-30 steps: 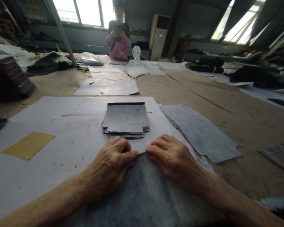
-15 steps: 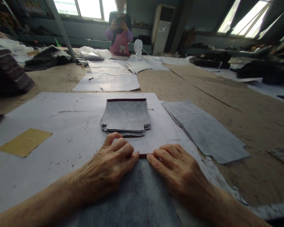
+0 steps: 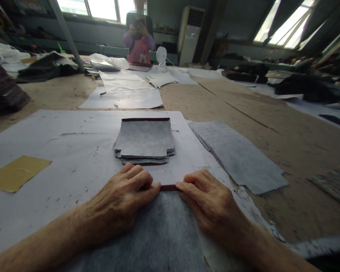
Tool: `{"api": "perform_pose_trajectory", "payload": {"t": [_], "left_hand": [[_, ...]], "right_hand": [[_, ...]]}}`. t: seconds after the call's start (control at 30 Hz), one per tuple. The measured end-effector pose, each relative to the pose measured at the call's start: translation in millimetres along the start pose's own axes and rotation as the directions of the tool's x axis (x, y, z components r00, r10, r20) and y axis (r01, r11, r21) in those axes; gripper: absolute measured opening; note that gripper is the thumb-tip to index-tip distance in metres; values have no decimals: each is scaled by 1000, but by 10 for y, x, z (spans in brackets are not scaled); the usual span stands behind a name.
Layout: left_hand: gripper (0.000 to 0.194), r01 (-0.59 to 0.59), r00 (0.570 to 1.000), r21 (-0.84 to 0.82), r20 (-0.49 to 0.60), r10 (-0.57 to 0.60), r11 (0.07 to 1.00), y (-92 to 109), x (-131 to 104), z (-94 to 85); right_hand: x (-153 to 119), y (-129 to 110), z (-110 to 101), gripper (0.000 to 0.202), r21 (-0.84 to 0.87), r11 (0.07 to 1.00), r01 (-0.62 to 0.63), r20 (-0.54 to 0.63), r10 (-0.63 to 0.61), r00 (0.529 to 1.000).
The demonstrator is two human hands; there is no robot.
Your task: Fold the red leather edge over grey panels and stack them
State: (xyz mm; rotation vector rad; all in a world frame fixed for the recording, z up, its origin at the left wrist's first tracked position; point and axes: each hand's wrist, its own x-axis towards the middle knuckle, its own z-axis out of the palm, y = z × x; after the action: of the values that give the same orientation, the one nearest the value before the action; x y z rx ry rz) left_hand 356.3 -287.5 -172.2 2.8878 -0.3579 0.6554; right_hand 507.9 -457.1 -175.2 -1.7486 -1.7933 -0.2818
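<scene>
A grey fabric piece (image 3: 161, 230) lies in front of me, its far edge folded over into a narrow dark maroon strip (image 3: 169, 187). My left hand (image 3: 130, 194) is closed with thumb and fingers pinching the left part of that fold. At the right part, my right hand (image 3: 209, 200) pinches the same edge, fingers curled. A short length of the maroon strip shows between the two thumbs. Just beyond my hands sits a neat stack of grey pieces (image 3: 144, 138) with maroon edges at its far and near sides.
White paper (image 3: 65, 151) covers the near table, with a tan card (image 3: 18, 173) on its left. More grey fabric pieces (image 3: 240, 155) lie to the right. Dark folded material (image 3: 5, 88) is piled at left. A person in a pink apron (image 3: 138, 51) stands across the table.
The whole view has shifted slightly, so things on the table sit further left. My hands are a little further apart along the fold, showing more of the maroon strip.
</scene>
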Motion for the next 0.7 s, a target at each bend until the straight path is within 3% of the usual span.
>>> {"api": "perform_pose_trajectory", "payload": {"t": [0.17, 0.43, 0.6, 0.7], "left_hand": [[32, -38, 999, 72, 15, 37, 997, 29, 13, -14], [31, -44, 999, 80, -2, 44, 996, 17, 3, 3], [30, -61, 998, 85, -17, 63, 994, 6, 0, 27], [29, -51, 998, 97, 27, 49, 994, 24, 10, 14]], "right_hand": [[-39, 18, -20, 30, -79, 989, 126, 47, -122, 991], [-40, 37, -23, 31, -148, 982, 120, 44, -115, 992], [1, -68, -104, 36, -316, 928, 198, 225, -129, 966], [-2, -87, -123, 38, -333, 924, 189, 242, -110, 964]]}}
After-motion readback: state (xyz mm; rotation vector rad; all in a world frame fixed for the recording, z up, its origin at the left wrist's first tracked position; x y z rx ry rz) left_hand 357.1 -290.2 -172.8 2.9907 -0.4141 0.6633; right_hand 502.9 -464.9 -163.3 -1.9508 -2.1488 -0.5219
